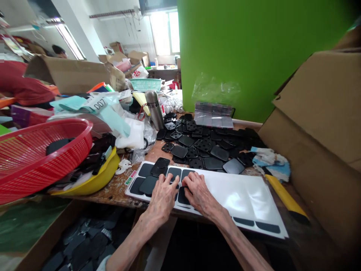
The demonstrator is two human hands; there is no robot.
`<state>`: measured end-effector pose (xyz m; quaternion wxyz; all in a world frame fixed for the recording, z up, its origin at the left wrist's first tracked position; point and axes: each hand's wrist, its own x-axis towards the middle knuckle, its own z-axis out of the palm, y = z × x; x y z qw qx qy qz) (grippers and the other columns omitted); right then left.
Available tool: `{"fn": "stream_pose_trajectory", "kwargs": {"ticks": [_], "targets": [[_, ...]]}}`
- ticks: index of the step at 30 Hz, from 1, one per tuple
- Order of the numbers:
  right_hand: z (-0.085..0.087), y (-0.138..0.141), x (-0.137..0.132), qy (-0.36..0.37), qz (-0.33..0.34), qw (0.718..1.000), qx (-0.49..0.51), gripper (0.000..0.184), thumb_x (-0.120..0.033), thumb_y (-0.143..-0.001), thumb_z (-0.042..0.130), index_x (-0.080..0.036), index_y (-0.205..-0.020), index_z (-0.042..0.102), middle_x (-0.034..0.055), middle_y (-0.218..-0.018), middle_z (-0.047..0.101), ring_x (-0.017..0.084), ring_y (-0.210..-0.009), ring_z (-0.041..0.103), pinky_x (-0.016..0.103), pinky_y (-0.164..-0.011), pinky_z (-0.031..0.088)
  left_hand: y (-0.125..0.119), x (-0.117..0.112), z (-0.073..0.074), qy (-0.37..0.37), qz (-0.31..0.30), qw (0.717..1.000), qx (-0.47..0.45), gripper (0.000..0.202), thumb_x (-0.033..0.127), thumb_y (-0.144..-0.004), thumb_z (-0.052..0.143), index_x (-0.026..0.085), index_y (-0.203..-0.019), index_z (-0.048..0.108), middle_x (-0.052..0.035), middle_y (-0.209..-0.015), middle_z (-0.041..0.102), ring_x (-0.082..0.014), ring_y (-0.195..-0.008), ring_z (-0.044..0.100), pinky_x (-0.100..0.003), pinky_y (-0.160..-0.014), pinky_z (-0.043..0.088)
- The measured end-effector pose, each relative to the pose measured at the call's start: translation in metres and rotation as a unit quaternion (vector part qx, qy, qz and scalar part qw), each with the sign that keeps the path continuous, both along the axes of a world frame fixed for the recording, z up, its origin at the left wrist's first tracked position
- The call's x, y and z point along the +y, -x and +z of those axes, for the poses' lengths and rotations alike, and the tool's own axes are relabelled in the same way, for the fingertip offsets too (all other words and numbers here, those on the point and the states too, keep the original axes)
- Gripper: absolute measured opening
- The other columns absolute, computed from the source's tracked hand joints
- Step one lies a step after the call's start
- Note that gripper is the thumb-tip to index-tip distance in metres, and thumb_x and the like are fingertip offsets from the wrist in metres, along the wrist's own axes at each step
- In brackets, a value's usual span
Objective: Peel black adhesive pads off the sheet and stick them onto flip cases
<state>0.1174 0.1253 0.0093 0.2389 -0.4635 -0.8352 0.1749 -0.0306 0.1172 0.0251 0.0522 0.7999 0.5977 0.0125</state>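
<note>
A red plastic basket with a black thing in it sits at the left of the wooden desk. Below, a cardboard box holds lots of black pads. In the middle, a smooth white sheet lies on the desk with flat black pads on it. The left hand rests on those pads, fingers bent, half open. The right hand is just beside it, also half open. Neither hand seems to grip anything. A big heap of black square pads lies just past them. Further right is a yellow tool.
</note>
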Motion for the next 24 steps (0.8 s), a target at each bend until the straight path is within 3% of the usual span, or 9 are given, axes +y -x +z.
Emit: {"fn": "stream_pose_trajectory", "kwargs": {"ticks": [4,7,10,13,16,24], "targets": [[0.006,-0.017,-0.009,0.021,0.0,0.998,0.064,0.015,-0.008,-0.084,0.04,-0.02,-0.084,0.048,0.0026,-0.089,0.051,0.018,-0.086,0.045,0.034,-0.081,0.035,0.0,0.001,-0.002,0.0,0.003,1.0,0.004,0.038,0.02,-0.084,0.041,0.019,-0.121,0.051,-0.011,-0.112,0.053,-0.0265,-0.094,0.045,-0.039,-0.081,0.041],[0.008,-0.039,-0.014,0.052,-0.039,0.987,0.147,0.013,-0.013,-0.088,0.037,-0.022,-0.086,0.047,0.0017,-0.089,0.051,0.017,-0.086,0.047,0.034,-0.083,0.036,0.0,0.002,-0.003,0.003,0.0,1.0,0.001,0.038,0.022,-0.085,0.039,0.02,-0.12,0.051,-0.0105,-0.111,0.054,-0.0264,-0.094,0.045,-0.039,-0.081,0.041],[0.008,-0.049,-0.015,0.036,-0.059,0.989,0.128,0.02,-0.013,-0.087,0.038,-0.024,-0.101,0.049,0.0035,-0.096,0.05,0.018,-0.091,0.047,0.036,-0.085,0.036,0.002,0.005,-0.002,0.01,-0.013,1.0,-0.002,0.038,0.021,-0.085,0.038,0.018,-0.12,0.051,-0.0112,-0.109,0.053,-0.0262,-0.094,0.045,-0.041,-0.082,0.04],[0.006,-0.037,-0.015,0.011,-0.034,0.999,0.036,0.031,-0.01,-0.082,0.044,-0.025,-0.108,0.051,0.0043,-0.097,0.051,0.02,-0.091,0.045,0.037,-0.084,0.036,0.004,0.006,0.0,0.023,-0.036,0.999,-0.004,0.039,0.019,-0.084,0.039,0.016,-0.121,0.05,-0.0118,-0.11,0.052,-0.0257,-0.096,0.044,-0.04,-0.085,0.04],[0.003,-0.016,-0.013,0.004,-0.027,0.999,-0.041,0.026,-0.011,-0.078,0.046,-0.021,-0.1,0.055,0.0066,-0.097,0.052,0.022,-0.092,0.044,0.038,-0.082,0.036,0.007,0.006,0.003,0.033,-0.054,0.998,-0.002,0.041,0.017,-0.082,0.042,0.015,-0.122,0.049,-0.0112,-0.113,0.051,-0.0251,-0.098,0.043,-0.039,-0.088,0.039],[-0.005,0.003,0.002,-0.012,-0.039,0.997,-0.058,0.021,-0.008,-0.069,0.047,-0.015,-0.087,0.054,0.0094,-0.095,0.053,0.024,-0.091,0.043,0.041,-0.084,0.035,0.006,0.006,0.003,0.033,-0.044,0.998,0.005,0.045,0.014,-0.079,0.043,0.013,-0.123,0.048,-0.0135,-0.116,0.052,-0.0262,-0.1,0.046,-0.04,-0.088,0.041]]}}
